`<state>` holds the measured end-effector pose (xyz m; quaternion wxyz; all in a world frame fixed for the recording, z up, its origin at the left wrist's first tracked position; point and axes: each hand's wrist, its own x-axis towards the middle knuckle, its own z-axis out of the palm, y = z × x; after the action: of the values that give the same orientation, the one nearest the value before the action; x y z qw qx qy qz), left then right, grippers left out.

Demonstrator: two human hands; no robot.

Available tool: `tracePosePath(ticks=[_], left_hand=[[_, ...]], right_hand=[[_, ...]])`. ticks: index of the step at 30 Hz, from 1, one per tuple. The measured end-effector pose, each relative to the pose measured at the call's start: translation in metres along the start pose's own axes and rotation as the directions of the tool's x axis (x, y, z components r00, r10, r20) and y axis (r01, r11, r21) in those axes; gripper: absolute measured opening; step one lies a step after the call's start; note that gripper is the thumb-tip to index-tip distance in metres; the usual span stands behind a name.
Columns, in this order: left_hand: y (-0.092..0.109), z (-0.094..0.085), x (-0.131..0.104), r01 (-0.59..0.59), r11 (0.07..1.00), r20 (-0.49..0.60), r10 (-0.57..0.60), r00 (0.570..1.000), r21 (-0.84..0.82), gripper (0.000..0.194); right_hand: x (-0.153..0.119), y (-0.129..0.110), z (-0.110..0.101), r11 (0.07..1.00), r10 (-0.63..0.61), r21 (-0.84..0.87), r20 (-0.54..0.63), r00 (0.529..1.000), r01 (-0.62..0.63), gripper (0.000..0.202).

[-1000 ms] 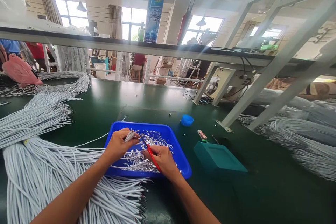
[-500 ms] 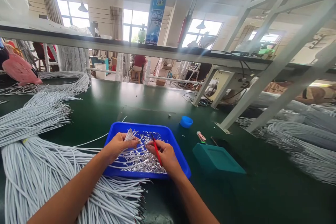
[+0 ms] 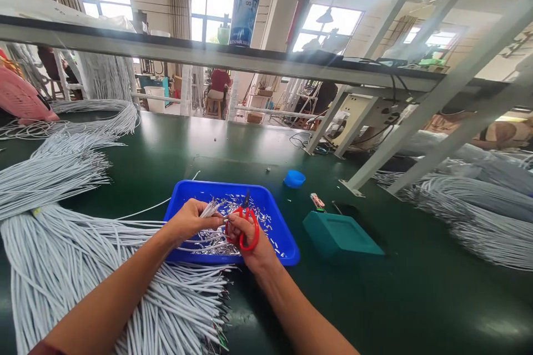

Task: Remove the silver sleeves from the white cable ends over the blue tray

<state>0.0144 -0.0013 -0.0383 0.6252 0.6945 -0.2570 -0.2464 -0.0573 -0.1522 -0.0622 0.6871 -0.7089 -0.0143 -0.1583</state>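
Over a blue tray (image 3: 280,222) scattered with small silvery pieces, my left hand (image 3: 195,221) is closed round several white cable ends (image 3: 210,209). Red-handled scissors (image 3: 249,236) are held in my right hand (image 3: 250,238), their dark blades pointing up and away from me. The fingertips of both hands nearly meet at one cable end; whether they touch is too small to tell. A large bundle of white cables (image 3: 83,266) lies left of the tray and under my left forearm, with its cut ends near the tray's front edge.
Right of the tray are a teal box (image 3: 343,236) and a small blue cup (image 3: 295,179). More cables (image 3: 466,222) lie at the far right by slanted metal legs. A spray can (image 3: 249,3) stands on the shelf (image 3: 166,50) above. A person (image 3: 219,86) sits in the background.
The scissors have turned in my right hand, so both red loops now show. My hands stay close together. The whole view has tilted down, shifting the shelf and windows upward.
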Motion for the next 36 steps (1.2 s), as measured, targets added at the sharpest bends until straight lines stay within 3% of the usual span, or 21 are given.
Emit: tracePosePath(ticks=[4,6,8,11,12,14,16,18,21,24,27,30,32,36], left_hand=[[0.0,0.003,0.001,0.118,0.993,-0.075,-0.119,0.99,-0.016,0.03],[-0.001,0.004,0.002,0.143,0.989,-0.081,-0.146,0.986,-0.043,0.029],[-0.003,0.002,0.002,0.129,0.99,-0.055,-0.132,0.99,-0.059,0.028],[-0.004,-0.002,0.001,0.125,0.989,-0.01,-0.127,0.992,-0.076,0.028],[-0.004,-0.003,0.0,0.133,0.988,-0.001,-0.134,0.991,-0.084,0.028],[-0.005,-0.005,0.0,0.149,0.983,0.012,-0.149,0.989,-0.107,0.031],[-0.005,-0.005,-0.001,0.148,0.983,0.028,-0.146,0.989,-0.106,0.033],[-0.005,-0.005,-0.002,0.119,0.99,0.065,-0.114,0.991,-0.074,0.032],[-0.004,-0.006,-0.003,0.067,0.998,0.116,-0.067,0.991,0.002,0.031],[0.0,-0.009,-0.004,0.084,0.994,0.077,-0.09,0.993,0.077,0.032],[0.006,-0.012,-0.005,0.107,0.978,-0.083,-0.094,0.992,0.177,0.032],[0.009,-0.011,-0.009,0.093,0.964,-0.202,-0.042,0.978,0.249,0.03],[0.008,-0.009,-0.013,0.05,0.989,-0.205,-0.021,0.979,0.138,0.03],[0.002,-0.006,-0.02,-0.002,0.98,-0.209,-0.041,0.977,-0.198,0.031]], right_hand=[[0.0,-0.002,-0.002,0.95,-0.242,-0.221,-0.066,0.968,0.222,0.018],[0.004,-0.004,-0.006,0.939,-0.29,-0.227,-0.121,0.949,0.258,0.027],[0.013,-0.006,-0.015,0.959,-0.262,-0.165,-0.218,0.94,0.229,0.038],[0.022,-0.006,-0.029,0.995,-0.094,0.009,-0.322,0.942,0.103,0.038],[0.023,-0.005,-0.032,0.998,-0.048,0.017,-0.309,0.95,0.056,0.035],[0.02,-0.005,-0.031,0.992,-0.049,-0.123,-0.202,0.978,0.025,0.027],[0.014,-0.007,-0.023,0.934,-0.136,-0.337,-0.027,0.99,0.119,0.022],[0.008,-0.009,-0.012,0.845,-0.249,-0.467,0.084,0.965,0.259,0.02],[0.002,-0.008,0.001,0.786,-0.335,-0.525,0.081,0.939,0.326,0.025],[0.001,-0.003,0.005,0.876,-0.245,-0.425,0.011,0.969,0.227,0.024],[0.003,0.002,0.006,0.98,-0.048,-0.193,-0.039,0.998,0.04,0.026],[0.006,0.002,0.005,0.995,0.101,-0.004,-0.029,0.994,-0.101,0.034],[0.008,0.0,0.001,0.993,0.111,-0.034,0.023,0.994,-0.11,0.035],[0.009,-0.003,-0.01,0.941,0.013,-0.335,0.166,0.986,0.044,0.029]])
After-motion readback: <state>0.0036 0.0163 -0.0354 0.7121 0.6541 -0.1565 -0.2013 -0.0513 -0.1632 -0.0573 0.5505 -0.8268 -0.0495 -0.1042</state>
